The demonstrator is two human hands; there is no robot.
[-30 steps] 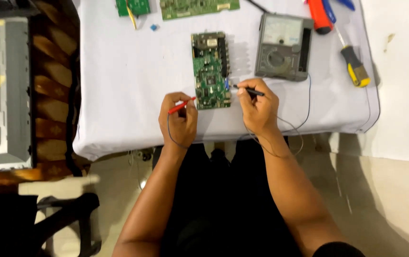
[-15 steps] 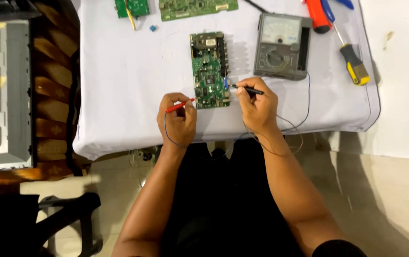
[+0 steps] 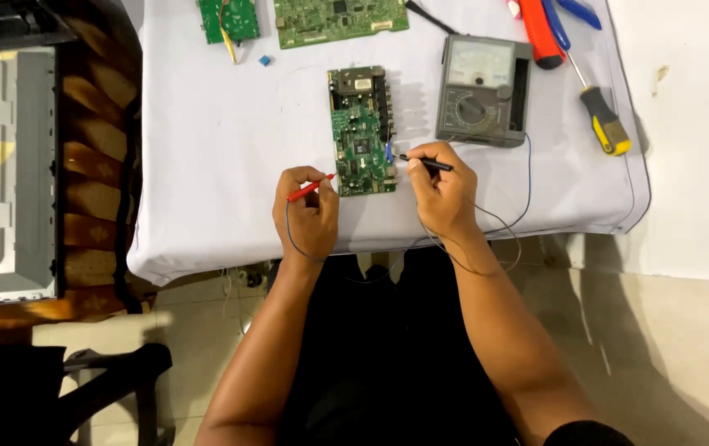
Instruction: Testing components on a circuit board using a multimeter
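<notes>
A table draped in a white cloth (image 3: 206,165) stands over a tiled floor; a long green circuit board (image 3: 361,132) lies near its front edge, between the 2 hands; the left hand (image 3: 306,216) is pinched on a thin red test probe (image 3: 310,188) whose tip meets the board's lower left edge; the right hand (image 3: 443,190) is clamped on a thin black test probe (image 3: 425,163) touching the board's right edge; a grey analogue multimeter (image 3: 483,89) sits just right of the board; a yellow-handled screwdriver (image 3: 595,111) lies further right; 2 more green boards (image 3: 338,16) rest at the far edge.
</notes>
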